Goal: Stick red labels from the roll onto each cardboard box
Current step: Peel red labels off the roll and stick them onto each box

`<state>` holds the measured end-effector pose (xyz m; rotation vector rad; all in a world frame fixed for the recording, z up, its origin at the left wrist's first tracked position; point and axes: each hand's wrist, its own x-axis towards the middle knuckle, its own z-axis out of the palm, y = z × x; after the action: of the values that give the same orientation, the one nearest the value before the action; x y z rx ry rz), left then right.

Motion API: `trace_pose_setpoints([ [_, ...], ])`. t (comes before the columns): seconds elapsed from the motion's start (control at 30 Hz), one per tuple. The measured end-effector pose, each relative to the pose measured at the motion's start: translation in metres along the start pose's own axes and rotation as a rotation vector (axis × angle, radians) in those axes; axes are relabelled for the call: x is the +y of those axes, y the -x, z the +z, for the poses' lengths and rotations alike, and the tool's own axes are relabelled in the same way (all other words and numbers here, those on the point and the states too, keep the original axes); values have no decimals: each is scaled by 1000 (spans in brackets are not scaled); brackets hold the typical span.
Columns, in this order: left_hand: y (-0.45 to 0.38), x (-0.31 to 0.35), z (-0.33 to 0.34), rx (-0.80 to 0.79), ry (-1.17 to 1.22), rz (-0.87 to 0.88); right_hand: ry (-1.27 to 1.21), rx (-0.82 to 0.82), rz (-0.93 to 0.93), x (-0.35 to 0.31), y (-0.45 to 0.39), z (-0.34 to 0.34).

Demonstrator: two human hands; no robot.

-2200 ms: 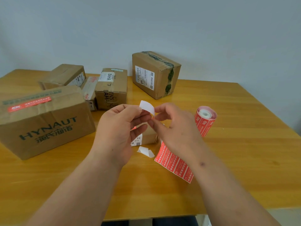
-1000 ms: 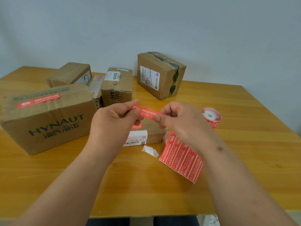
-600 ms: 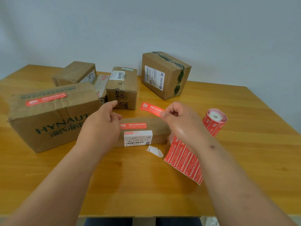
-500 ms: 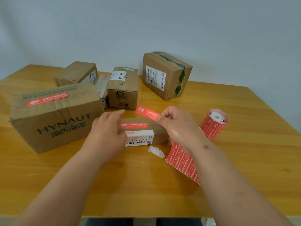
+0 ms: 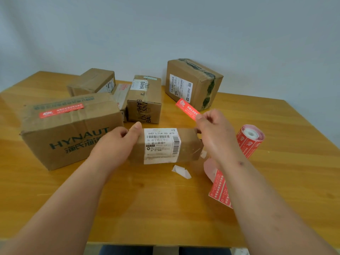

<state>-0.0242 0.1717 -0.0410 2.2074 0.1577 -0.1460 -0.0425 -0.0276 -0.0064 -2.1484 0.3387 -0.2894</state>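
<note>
Right hand (image 5: 214, 134) pinches one end of a loose red label (image 5: 187, 108) between thumb and fingertips, label sticking out up and to the left, in the air above the small box, not stuck to anything. Left hand (image 5: 115, 144) grips the left end of the small cardboard box (image 5: 187, 144), thumb on top, fingers curled round the far side; box sits near the middle of the table, white shipping label (image 5: 161, 145) with barcode facing the camera. Right hand's lower fingers look to be against the box's right end, can't tell for sure. Label roll (image 5: 251, 139) lies on its side just right of the right hand, its unrolled strip of red labels (image 5: 219, 189) trailing toward the near edge, partly hidden under the right forearm. Scrap of white backing paper (image 5: 181, 171) lies on the table just in front of the small box. Big HYNAUT box (image 5: 60, 137) at left, touching or nearly touching the left hand, already has a red label (image 5: 61, 111) on top. Behind: BAHA box (image 5: 144, 100), a brown box at back left (image 5: 92, 81), a flat box wedged between them (image 5: 120, 94), and a taped box with white label at back right (image 5: 193, 83), well apart from the rest. All on a wooden table (image 5: 285, 181), plain wall behind.
</note>
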Motion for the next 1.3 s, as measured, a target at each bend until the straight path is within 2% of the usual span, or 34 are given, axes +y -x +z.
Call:
trace_pose_setpoints([
  [0.17, 2, 15, -2, -118, -69, -180, 75, 20, -17, 3, 1, 8],
  [0.27, 0, 15, 0, -99, -101, -230, 67, 0, -3, 9, 1, 13],
  [0.43, -1, 1, 1, -104, -277, -53, 68, -38, 13, 15, 1, 16],
  [0.6, -9, -7, 7, -94, -434, 42, 109, -54, -72, 9, 0, 10],
  [0.9, -22, -12, 14, -27, -309, -31, 94, -228, -96, 3, 5, 23],
  [1.0, -24, -12, 17, 2, -216, -56, 100, -241, -99, 5, 5, 30],
  [1.17, -27, -16, 22, -17, -273, -55, 144, -248, -114, 4, 2, 31],
  [1.3, -27, -12, 22, -11, -130, -68, 178, -278, -80, 4, -3, 30],
])
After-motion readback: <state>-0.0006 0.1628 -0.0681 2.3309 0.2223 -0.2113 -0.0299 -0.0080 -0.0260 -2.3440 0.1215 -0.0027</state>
